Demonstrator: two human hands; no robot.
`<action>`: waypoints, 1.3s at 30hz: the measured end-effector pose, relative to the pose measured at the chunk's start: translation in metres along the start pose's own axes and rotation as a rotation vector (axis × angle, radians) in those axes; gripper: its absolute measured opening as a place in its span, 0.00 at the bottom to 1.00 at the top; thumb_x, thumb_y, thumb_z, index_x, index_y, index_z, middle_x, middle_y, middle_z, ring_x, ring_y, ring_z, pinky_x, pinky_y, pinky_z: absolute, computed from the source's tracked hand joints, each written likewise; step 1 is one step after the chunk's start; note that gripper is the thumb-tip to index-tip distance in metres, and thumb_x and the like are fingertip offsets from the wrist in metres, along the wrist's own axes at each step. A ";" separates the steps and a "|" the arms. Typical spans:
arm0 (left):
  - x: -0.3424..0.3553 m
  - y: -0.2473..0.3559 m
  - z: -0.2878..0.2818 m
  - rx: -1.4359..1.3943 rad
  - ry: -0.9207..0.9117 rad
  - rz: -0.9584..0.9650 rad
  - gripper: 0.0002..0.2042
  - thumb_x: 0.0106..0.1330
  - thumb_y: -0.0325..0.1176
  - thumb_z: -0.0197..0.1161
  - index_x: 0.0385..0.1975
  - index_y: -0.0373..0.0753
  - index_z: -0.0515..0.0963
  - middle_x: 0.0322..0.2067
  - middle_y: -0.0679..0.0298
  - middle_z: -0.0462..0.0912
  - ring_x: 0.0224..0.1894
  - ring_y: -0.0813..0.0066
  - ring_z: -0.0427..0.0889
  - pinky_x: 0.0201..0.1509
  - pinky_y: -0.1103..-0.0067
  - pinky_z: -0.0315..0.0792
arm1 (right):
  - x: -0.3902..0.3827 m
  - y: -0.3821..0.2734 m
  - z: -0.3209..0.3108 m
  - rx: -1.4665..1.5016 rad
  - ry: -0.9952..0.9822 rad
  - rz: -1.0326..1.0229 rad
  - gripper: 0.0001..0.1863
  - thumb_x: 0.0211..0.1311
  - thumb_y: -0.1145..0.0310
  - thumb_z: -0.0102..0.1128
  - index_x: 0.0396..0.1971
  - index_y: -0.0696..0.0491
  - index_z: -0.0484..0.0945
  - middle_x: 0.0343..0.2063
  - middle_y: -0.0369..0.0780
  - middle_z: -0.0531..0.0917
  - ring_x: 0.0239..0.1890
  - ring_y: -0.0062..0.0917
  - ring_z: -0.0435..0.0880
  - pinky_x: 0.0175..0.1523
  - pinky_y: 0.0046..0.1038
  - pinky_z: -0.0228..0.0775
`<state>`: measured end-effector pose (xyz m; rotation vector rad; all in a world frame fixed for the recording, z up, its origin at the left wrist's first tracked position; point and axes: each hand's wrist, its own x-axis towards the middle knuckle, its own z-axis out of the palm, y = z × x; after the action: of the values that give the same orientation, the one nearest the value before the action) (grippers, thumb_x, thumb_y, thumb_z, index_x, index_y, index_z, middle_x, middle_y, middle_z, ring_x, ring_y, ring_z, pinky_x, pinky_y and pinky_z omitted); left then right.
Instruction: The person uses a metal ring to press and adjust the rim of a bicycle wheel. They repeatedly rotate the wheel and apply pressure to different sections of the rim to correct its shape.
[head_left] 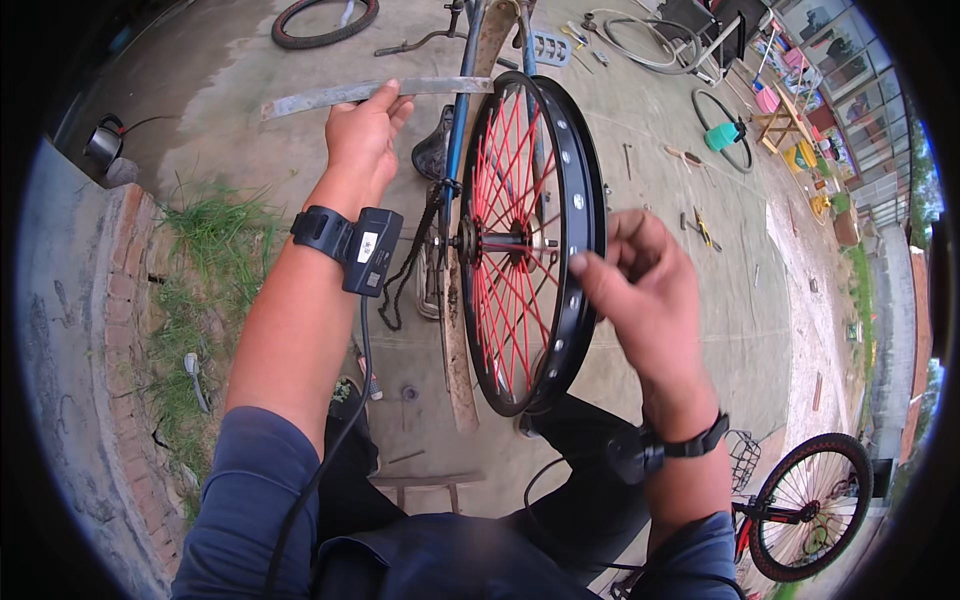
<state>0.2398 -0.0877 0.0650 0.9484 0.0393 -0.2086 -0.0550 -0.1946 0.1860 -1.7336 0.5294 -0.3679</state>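
Observation:
A bicycle wheel [578, 200] with a black rim and red spokes stands upright in a blue bicycle frame [462, 120]; no tyre is on it. My left hand [365, 135] is closed on a flat metal strip [310, 100]. The strip lies across the frame, and its right end meets the top of the rim. At the wheel's right side is my right hand [645, 285], fingers curled, with the thumb over the rim's edge; some fingertips are hidden. A loose chain [405, 275] hangs left of the hub.
A loose tyre [325, 40] lies at the far left. Pliers [704, 232] and other hand tools are scattered on the floor to the right. Another bicycle wheel [768, 480] stands at the lower right. A low brick edge [120, 290] runs along the left, beside grass.

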 end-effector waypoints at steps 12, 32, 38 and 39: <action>0.000 -0.001 -0.001 0.007 -0.015 -0.013 0.04 0.71 0.25 0.65 0.37 0.30 0.80 0.36 0.58 0.86 0.39 0.70 0.87 0.46 0.77 0.83 | 0.117 -0.028 -0.004 -0.161 -0.166 0.137 0.13 0.63 0.60 0.67 0.32 0.55 0.80 0.20 0.34 0.79 0.18 0.17 0.74 0.20 0.24 0.57; 0.007 0.001 -0.004 0.005 -0.036 -0.035 0.05 0.72 0.25 0.64 0.39 0.29 0.79 0.37 0.57 0.85 0.39 0.68 0.87 0.46 0.77 0.84 | -0.010 -0.013 -0.031 0.015 -0.255 0.203 0.15 0.66 0.68 0.71 0.44 0.61 0.78 0.31 0.34 0.82 0.33 0.16 0.80 0.38 0.20 0.71; 0.008 0.002 -0.004 -0.018 -0.035 -0.042 0.05 0.71 0.25 0.64 0.38 0.29 0.79 0.37 0.56 0.85 0.39 0.68 0.87 0.46 0.77 0.84 | -0.018 -0.007 -0.024 -0.032 -0.233 0.170 0.08 0.68 0.70 0.67 0.37 0.59 0.79 0.29 0.32 0.82 0.32 0.14 0.78 0.37 0.19 0.70; 0.008 0.001 -0.005 -0.016 -0.037 -0.039 0.05 0.71 0.25 0.65 0.38 0.29 0.79 0.37 0.56 0.85 0.39 0.68 0.87 0.46 0.77 0.84 | -0.013 -0.009 -0.021 -0.035 -0.221 0.156 0.08 0.69 0.70 0.67 0.37 0.59 0.79 0.29 0.32 0.82 0.32 0.13 0.77 0.37 0.19 0.70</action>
<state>0.2482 -0.0841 0.0622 0.9282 0.0250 -0.2618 -0.0757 -0.2037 0.2002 -1.7281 0.5077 -0.0557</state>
